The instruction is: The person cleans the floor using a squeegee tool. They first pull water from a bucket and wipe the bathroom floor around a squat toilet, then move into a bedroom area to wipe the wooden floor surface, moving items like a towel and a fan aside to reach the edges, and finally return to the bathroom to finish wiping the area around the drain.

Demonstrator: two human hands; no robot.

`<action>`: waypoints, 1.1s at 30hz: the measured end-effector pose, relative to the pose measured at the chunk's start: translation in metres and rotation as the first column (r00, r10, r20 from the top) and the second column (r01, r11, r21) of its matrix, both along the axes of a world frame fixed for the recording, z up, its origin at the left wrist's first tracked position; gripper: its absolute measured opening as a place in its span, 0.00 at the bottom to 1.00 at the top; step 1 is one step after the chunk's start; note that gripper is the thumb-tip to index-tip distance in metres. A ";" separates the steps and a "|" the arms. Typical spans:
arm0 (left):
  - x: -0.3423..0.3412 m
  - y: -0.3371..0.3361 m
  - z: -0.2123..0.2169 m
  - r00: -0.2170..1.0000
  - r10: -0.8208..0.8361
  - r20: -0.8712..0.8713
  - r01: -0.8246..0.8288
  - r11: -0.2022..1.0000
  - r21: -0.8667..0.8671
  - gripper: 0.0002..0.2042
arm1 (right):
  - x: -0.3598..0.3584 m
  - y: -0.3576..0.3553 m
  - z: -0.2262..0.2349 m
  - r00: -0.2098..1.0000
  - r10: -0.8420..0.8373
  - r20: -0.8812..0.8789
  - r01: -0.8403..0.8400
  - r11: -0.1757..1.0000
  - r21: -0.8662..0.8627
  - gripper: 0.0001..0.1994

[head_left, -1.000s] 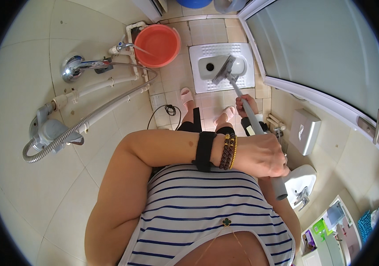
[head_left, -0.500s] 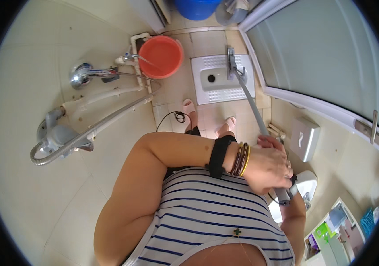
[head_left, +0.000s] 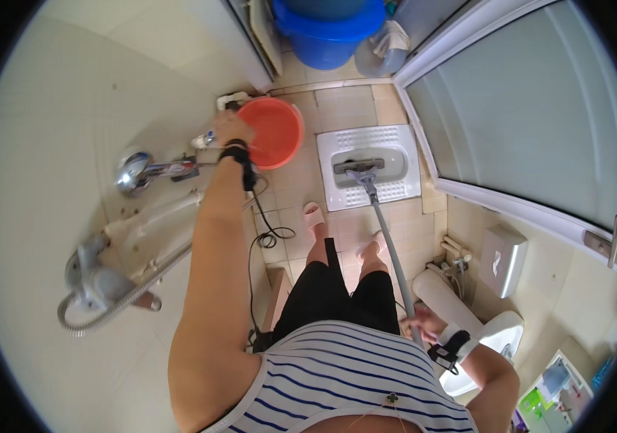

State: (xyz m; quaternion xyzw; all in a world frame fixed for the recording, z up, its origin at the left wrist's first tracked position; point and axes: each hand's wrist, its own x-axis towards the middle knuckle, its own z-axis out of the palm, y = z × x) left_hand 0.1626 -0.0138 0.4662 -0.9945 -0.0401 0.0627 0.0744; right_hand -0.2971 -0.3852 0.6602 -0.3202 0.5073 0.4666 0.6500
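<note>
My right hand [head_left: 425,325] is wrapped round the grey handle of a flat mop [head_left: 393,263]. Its head rests across the basin of the white squat toilet [head_left: 411,189] set in the floor. On the left, my arm stretches forward and my left hand [head_left: 233,128] is at the tap [head_left: 205,139] beside the red basin [head_left: 291,119]. Motion smears the fingers of that hand, so I cannot see whether they grip anything. The hand covers part of the tap and the basin's left edge.
Blue tubs [head_left: 323,43] and a clear plastic jug [head_left: 380,59] stand at the far end. A frosted door [head_left: 517,108] lines the right, above a tissue dispenser [head_left: 504,260] and a washbasin [head_left: 512,328]. A shower hose [head_left: 128,314] loops along the left wall.
My left hand has let go of the mop handle and swung forward left to the tap. The mop head has turned sideways and shifted nearer; my right hand keeps its hold.
</note>
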 end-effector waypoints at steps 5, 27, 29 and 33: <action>0.009 0.026 0.004 0.941 0.188 -0.281 -0.242 0.955 -0.172 0.27 | -0.044 -0.002 0.011 0.946 -0.171 -0.275 0.144 0.983 -0.115 0.07; -0.120 -0.002 -0.287 0.404 0.309 -0.861 -0.880 -0.123 -0.458 0.20 | -0.069 -0.018 -0.177 0.860 -0.216 -0.462 0.176 0.976 -0.129 0.15; -0.127 -0.011 -0.315 0.290 0.427 -0.857 -0.772 -0.424 -0.473 0.21 | -0.068 -0.007 -0.169 0.946 0.126 -0.297 -0.257 0.852 -0.456 0.16; -0.123 -0.007 -0.386 0.173 0.444 -0.879 -0.578 -0.677 -0.455 0.18 | -0.130 -0.005 -0.132 0.914 0.261 -0.312 -0.393 0.764 -0.511 0.20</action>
